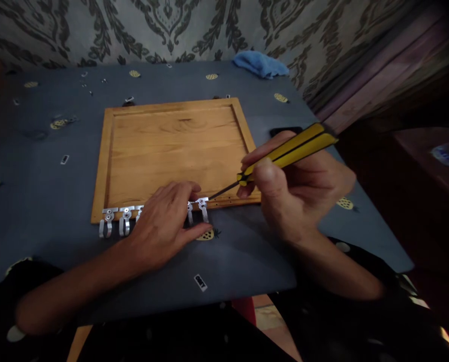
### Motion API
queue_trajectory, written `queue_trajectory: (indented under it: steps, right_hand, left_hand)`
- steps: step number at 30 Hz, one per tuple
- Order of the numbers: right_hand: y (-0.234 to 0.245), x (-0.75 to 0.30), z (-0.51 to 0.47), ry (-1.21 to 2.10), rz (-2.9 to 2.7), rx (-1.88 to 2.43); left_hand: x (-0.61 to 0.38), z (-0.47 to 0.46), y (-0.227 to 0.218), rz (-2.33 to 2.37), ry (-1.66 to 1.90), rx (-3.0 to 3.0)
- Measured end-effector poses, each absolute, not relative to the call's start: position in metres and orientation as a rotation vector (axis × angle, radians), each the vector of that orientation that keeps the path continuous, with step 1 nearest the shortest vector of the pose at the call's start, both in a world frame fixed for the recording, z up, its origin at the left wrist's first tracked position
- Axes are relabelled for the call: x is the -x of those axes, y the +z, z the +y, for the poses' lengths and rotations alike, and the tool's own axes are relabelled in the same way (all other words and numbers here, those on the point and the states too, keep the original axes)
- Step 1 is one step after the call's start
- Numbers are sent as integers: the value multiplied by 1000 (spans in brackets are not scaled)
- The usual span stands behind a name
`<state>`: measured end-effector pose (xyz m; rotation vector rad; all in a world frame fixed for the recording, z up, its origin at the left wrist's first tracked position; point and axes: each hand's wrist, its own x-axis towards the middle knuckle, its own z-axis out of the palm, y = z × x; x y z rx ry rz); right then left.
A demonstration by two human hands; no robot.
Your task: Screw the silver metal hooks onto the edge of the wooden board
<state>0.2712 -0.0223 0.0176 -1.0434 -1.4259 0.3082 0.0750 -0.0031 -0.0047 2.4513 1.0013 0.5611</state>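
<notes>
A framed wooden board [173, 146] lies flat on the dark blue tablecloth [39, 201]. Several small metal hooks [114, 220] are lined up along its near edge. My left hand [166, 221] rests over the middle hooks, fingers curled down against the board's edge, steadying a hook [202, 207]. My right hand [292, 186] is closed round a yellow and black screwdriver [284, 153]. Its thin shaft points left and down, and the tip meets the top of the hook beside my left fingertips.
A blue cloth [261, 64] lies at the far right corner of the table. Small screws and bits of hardware [86, 83] are scattered at the far left. A dark phone-like object [284, 131] sits by the board's right side. Patterned wallpaper stands behind; the table edge drops off to the right.
</notes>
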Motion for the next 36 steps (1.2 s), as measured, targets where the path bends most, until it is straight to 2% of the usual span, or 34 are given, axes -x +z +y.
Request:
queue_trajectory:
  steps: [6,36]
  right_hand:
    - [16,-271,-18,309,-1603,988]
    - [14,-270,-19,251,-1720,1110]
  left_hand:
    - [-74,-3,-5,986,569,-2447]
    - [-74,-4,-8,1003,552,-2420]
